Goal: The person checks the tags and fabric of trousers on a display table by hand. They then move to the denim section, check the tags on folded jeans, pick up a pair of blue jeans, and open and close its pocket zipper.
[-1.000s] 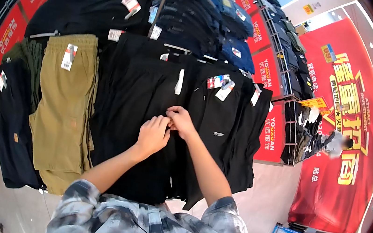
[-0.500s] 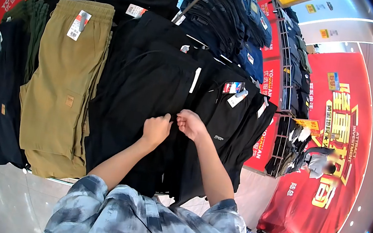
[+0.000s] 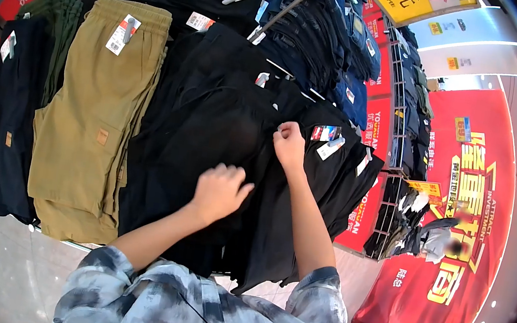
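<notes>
A pair of black trousers (image 3: 197,134) lies spread on a stack of dark garments in front of me. My left hand (image 3: 222,192) rests flat over its middle, fingers stretched and thumb apart. Up at the right edge of these trousers, my right hand (image 3: 290,146) is closed, its fingertips pinching the dark cloth. Just right of that hand are another black pair (image 3: 296,199), a picture tag (image 3: 325,134) and a white tag (image 3: 330,148). The fold under my fingers is partly hidden.
Khaki trousers (image 3: 98,114) with a price tag (image 3: 123,34) lie to the left, beside navy trousers (image 3: 11,129). Folded jeans (image 3: 312,28) are piled behind a metal rod (image 3: 299,3). A person (image 3: 437,244) stands near a red banner (image 3: 436,302) at the right.
My hands have moved apart: the right one up and rightward to the trousers' edge, the left one slightly down with its fingers opened. The white strip on the black trousers no longer shows.
</notes>
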`<state>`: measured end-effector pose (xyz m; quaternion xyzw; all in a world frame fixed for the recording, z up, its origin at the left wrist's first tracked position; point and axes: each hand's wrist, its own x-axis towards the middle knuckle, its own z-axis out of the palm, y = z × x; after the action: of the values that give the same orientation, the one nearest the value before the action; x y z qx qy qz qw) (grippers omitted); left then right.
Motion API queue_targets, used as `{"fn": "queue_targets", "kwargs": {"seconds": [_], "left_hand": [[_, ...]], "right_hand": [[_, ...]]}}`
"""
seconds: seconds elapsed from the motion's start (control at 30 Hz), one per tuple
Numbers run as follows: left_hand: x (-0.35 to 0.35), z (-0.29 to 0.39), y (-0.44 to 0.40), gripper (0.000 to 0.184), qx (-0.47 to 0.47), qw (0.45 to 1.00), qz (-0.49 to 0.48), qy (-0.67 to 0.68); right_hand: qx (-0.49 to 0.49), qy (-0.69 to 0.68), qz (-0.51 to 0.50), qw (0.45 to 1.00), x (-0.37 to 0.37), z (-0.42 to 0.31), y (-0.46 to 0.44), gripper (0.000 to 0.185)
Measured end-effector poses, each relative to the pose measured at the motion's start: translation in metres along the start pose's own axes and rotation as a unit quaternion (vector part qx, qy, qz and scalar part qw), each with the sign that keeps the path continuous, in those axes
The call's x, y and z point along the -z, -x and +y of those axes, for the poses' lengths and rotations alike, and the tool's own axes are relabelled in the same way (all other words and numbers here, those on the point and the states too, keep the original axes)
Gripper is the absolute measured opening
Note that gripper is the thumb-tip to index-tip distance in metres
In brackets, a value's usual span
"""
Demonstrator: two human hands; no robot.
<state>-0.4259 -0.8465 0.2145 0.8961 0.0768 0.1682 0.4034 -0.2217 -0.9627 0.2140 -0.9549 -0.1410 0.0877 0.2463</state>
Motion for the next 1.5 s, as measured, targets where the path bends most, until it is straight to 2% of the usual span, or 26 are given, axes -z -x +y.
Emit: {"fn": "queue_targets", "kwargs": {"seconds": [0.07,0.13,0.17,0.2,0.27,0.3,0.33,0.4,0.5,0.57,0.6,0.67,0.73,0.77,0.8,0.87,0.93,1.0,1.03,1.07,1.13,1.2,1.3,1.4,1.5], "left_hand": [[0.039,-0.011,-0.036,0.025,0.027,0.994,0.102,0.014],[0.057,-0.042,-0.077,0.038,0.013,0.977,0.209,-0.033],[0.06,-0.053,-0.095,0.047,0.01,0.977,0.199,-0.072],[0.06,-0.063,-0.111,0.057,0.008,0.975,0.192,-0.111],[0.06,-0.07,-0.136,0.066,-0.009,0.987,0.083,-0.138],[0.05,-0.079,-0.144,0.071,-0.052,0.986,0.067,-0.144],[0.046,-0.081,-0.15,0.075,-0.033,0.99,0.007,-0.139],[0.046,-0.084,-0.156,0.066,-0.003,0.995,-0.049,-0.088],[0.054,-0.087,-0.165,0.05,0.04,0.993,-0.107,0.003],[0.055,-0.094,-0.169,0.043,-0.051,0.992,-0.079,0.082],[0.061,-0.091,-0.171,0.04,-0.096,0.986,-0.066,0.119],[0.073,-0.086,-0.176,0.036,-0.097,0.985,-0.053,0.136],[0.085,-0.089,-0.196,0.035,-0.113,0.981,-0.033,0.151],[0.093,-0.092,-0.208,0.034,-0.135,0.977,0.0,0.166],[0.106,-0.09,-0.219,0.034,-0.128,0.978,0.008,0.167],[0.12,-0.101,-0.247,0.036,-0.123,0.979,0.03,0.16],[0.133,-0.113,-0.263,0.038,-0.124,0.986,0.073,0.081],[0.139,-0.12,-0.26,0.052,-0.031,0.996,0.087,-0.012],[0.136,-0.13,-0.257,0.071,-0.043,0.99,0.096,-0.097],[0.127,-0.139,-0.246,0.081,-0.075,0.968,0.147,-0.189],[0.124,-0.118,-0.215,0.084,-0.125,0.942,0.203,-0.236],[0.116,-0.086,-0.165,0.081,-0.147,0.956,0.164,-0.192],[0.092,-0.05,-0.066,0.071,-0.117,0.982,0.061,-0.137],[0.052,-0.044,0.03,0.068,-0.065,0.993,-0.031,-0.095],[0.021,-0.061,0.091,0.066,-0.009,0.988,-0.099,-0.12]], "right_hand": [[0.187,0.024,0.073,0.979,-0.001,-0.006,-0.008,0.048],[0.31,0.044,0.064,0.947,0.002,-0.02,-0.02,0.062],[0.328,0.054,0.043,0.942,-0.002,-0.02,-0.03,0.068],[0.307,0.048,0.003,0.95,-0.006,-0.019,-0.04,0.069],[0.265,0.039,-0.078,0.96,-0.017,-0.01,-0.06,0.07],[0.279,0.071,-0.095,0.953,-0.023,-0.003,-0.069,0.074],[0.243,0.098,-0.121,0.958,-0.019,-0.014,-0.068,0.076],[0.165,0.153,-0.171,0.959,-0.011,-0.032,-0.059,0.079],[0.176,0.142,-0.157,0.961,-0.006,-0.037,-0.053,0.078],[0.164,0.102,-0.187,0.963,-0.001,-0.041,-0.055,0.074],[0.203,0.112,-0.167,0.958,0.001,-0.044,-0.058,0.07],[0.277,0.129,-0.126,0.944,0.004,-0.051,-0.067,0.064],[0.349,0.111,-0.059,0.928,0.012,-0.063,-0.082,0.049],[0.363,0.109,-0.022,0.925,0.013,-0.069,-0.093,0.05],[0.376,0.107,0.016,0.92,0.016,-0.074,-0.104,0.05],[0.348,0.139,0.03,0.927,0.03,-0.109,-0.111,0.05],[0.321,0.148,0.075,0.932,0.03,-0.131,-0.116,0.047],[0.311,0.155,0.105,0.932,0.025,-0.144,-0.112,0.049],[0.316,0.144,0.121,0.93,0.02,-0.147,-0.106,0.051],[0.321,0.133,0.137,0.928,0.013,-0.149,-0.096,0.054],[0.349,0.054,0.166,0.921,-0.009,-0.14,-0.064,0.059],[0.342,-0.009,0.122,0.932,-0.019,-0.132,-0.007,0.064],[0.3,-0.053,0.096,0.948,-0.049,-0.089,0.088,0.066],[0.203,-0.092,0.06,0.973,-0.08,-0.044,0.197,0.067],[0.111,-0.081,-0.012,0.99,-0.094,-0.018,0.298,0.069]]}}
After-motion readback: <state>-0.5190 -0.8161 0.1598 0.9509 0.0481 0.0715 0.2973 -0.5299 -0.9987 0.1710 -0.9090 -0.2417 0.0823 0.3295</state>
